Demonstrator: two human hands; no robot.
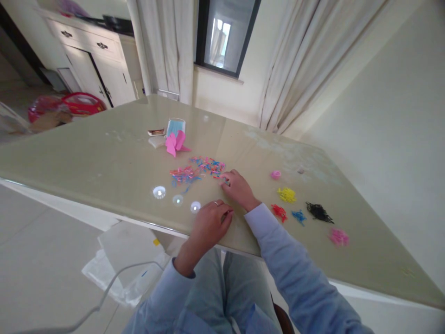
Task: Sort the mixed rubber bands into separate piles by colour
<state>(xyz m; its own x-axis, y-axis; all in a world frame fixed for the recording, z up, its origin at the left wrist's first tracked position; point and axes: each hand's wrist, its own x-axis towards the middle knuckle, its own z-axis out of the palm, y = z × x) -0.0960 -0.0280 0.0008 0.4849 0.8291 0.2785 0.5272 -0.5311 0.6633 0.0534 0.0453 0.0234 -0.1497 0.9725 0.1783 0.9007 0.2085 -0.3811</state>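
Note:
A mixed pile of thin, bendy coloured pieces [208,165], pink, blue, red and orange, lies on the table in front of me. Beside it spreads a looser heap of similar pieces [184,175]. My right hand [239,189] reaches to the right edge of the mixed pile, thumb and fingers drawn together at the table; anything between them is too small to make out. Closer to the table's front edge, my left hand [212,219] rests with curled fingers, thumb against forefinger. What it may hold is hidden.
Sorted heaps lie on the right: yellow [287,195], red [279,212], blue [299,216], black [319,212] and pink [338,236]. A small pink item [276,174] sits behind them. Farther left are a face mask [176,126] and folded pink paper [175,143].

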